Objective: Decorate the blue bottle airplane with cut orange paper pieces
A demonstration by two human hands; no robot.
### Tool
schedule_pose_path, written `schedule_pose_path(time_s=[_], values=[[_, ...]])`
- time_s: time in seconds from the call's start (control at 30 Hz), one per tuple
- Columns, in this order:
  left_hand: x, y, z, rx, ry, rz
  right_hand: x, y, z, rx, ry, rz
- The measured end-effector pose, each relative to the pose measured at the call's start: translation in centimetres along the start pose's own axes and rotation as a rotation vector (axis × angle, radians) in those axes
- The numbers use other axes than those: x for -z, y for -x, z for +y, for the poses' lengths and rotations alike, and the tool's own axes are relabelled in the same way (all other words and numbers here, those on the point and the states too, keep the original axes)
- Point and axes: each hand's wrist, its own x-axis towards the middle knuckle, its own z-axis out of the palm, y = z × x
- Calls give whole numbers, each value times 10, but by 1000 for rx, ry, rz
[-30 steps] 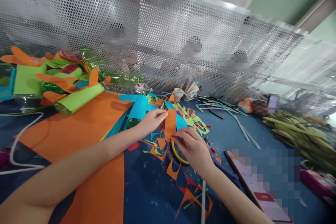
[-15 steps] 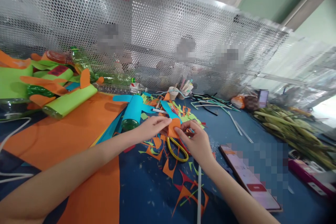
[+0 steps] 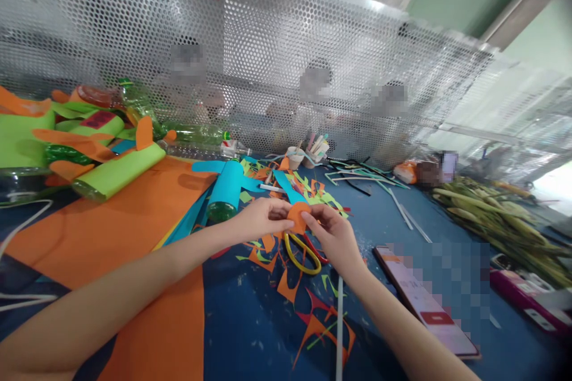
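A small orange paper piece with a rounded edge is pinched between my two hands over the table. My left hand grips its left side, thumb in front. My right hand holds its right side, thumb pressed on the front face. Just below lie scissors with a yellow handle loop and a red one, partly behind my right hand. Left of my hands lies a bottle wrapped in blue paper, with blue flaps sticking out. Paper scraps in orange, green and red surround the scissors.
Orange sheets cover the left of the blue table. Paper-wrapped bottles are piled behind them. Cups of sticks stand by the perforated metal screen. To the right are a phone, thin strips and dried stalks.
Both hands have shifted their fingers on the orange piece. It has turned a little, and the left thumb now sits lower on it.
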Motion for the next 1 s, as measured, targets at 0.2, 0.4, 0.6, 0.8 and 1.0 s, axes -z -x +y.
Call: schedule_pose_path(time_s=[0.2,0.4,0.6,0.8,1.0], values=[[0,-1,-6,123,83,11,2,-1,2,24,3,47],[-4,-2,-9,190,269,109,-1,-3,2,4,-39,41],[-6,-4,-8,157,355,211,-6,-1,8,-58,63,-62],[-8,-4,-9,121,373,198,-6,0,9,-43,16,-29],[-9,-4,-9,121,354,222,-5,1,1,-76,-14,-46]])
